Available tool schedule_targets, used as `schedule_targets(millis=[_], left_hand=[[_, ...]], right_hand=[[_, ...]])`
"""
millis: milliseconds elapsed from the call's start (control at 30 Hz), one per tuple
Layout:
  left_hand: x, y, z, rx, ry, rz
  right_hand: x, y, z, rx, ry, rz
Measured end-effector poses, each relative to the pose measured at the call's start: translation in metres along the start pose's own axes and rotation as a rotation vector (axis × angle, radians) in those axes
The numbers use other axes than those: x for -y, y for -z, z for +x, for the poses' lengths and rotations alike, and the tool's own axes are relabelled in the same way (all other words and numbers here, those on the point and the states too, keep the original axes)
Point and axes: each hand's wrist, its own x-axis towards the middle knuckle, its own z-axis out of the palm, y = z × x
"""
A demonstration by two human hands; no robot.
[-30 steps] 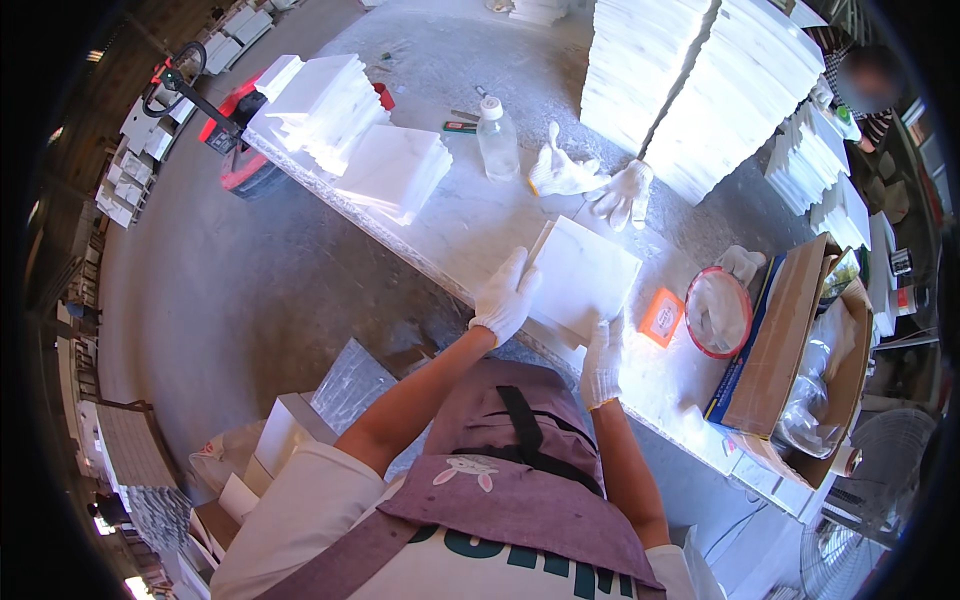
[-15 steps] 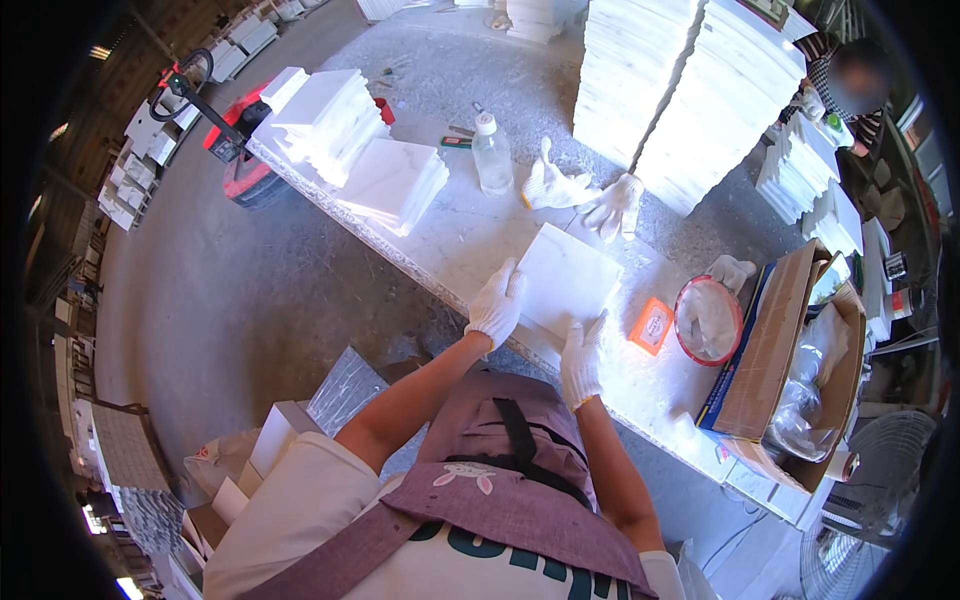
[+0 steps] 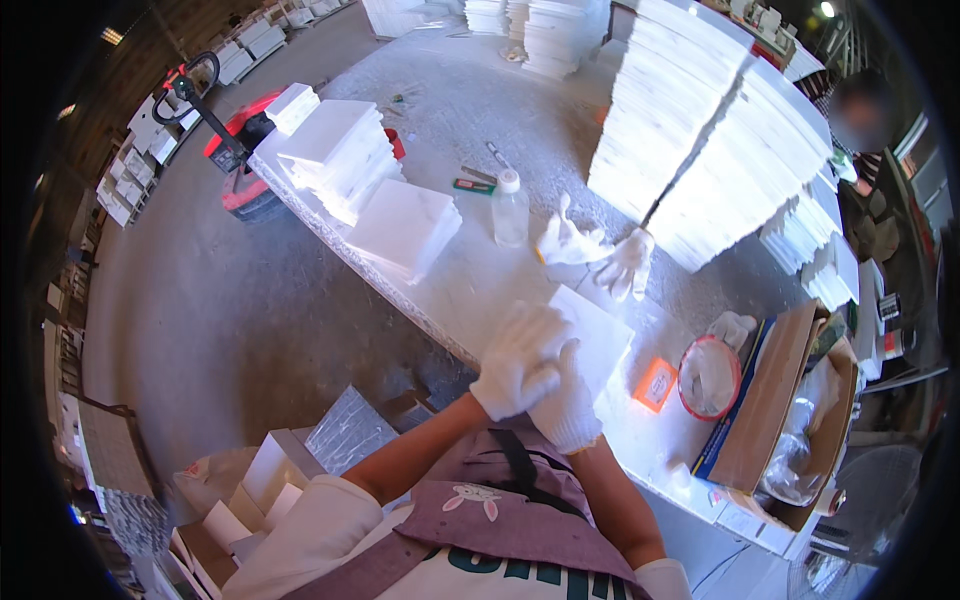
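My hands, both in white knit gloves, meet over the near edge of a square white marble-look tile (image 3: 598, 338) on the worktable (image 3: 460, 285). My left hand (image 3: 520, 362) lies across the front of the right one, its fingers stretched out and a little blurred. Partly behind it is my right hand (image 3: 568, 405), pointing up; most of its fingers are hidden. No object shows between the two palms. The tile lies flat, its near left part covered by the hands. An orange box (image 3: 655, 384) and a round red-rimmed container (image 3: 710, 377) sit to its right.
Spare white gloves (image 3: 600, 248) and a clear bottle (image 3: 510, 210) lie beyond the tile. Tile stacks (image 3: 400, 225) stand at the left end, with taller ones (image 3: 690, 120) behind. At right is an open cardboard box (image 3: 765, 400). A red pallet jack (image 3: 245, 150) stands far left.
Both hands have left the tile's sides and come together over its near edge, left over right. The tile stays on the table. The view has shifted slightly.
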Motion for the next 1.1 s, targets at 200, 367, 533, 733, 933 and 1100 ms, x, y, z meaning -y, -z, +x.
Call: schedule_targets(millis=[200,367,533,733,933,1100], left_hand=[[0.086,0.021,0.006,-0.193,0.287,0.282],[0.118,0.023,0.037,-0.246,0.394,0.119],[0.110,0.057,0.096,-0.297,0.411,-0.020],[0.145,0.036,0.123,-0.265,0.417,-0.212],[0.158,0.024,0.130,-0.280,0.461,-0.187],[0.176,-0.013,0.132,-0.275,0.409,-0.217]], right_hand=[[0.064,-0.006,0.075,-0.225,0.505,-0.741],[0.084,0.012,0.176,-0.741,0.734,-1.350],[0.077,0.029,0.241,-0.471,0.635,-1.444],[0.053,0.101,0.297,-0.221,0.585,-0.178],[0.090,0.050,0.250,-0.606,0.602,-0.626],[0.101,0.107,0.237,-0.473,0.766,-1.380]])
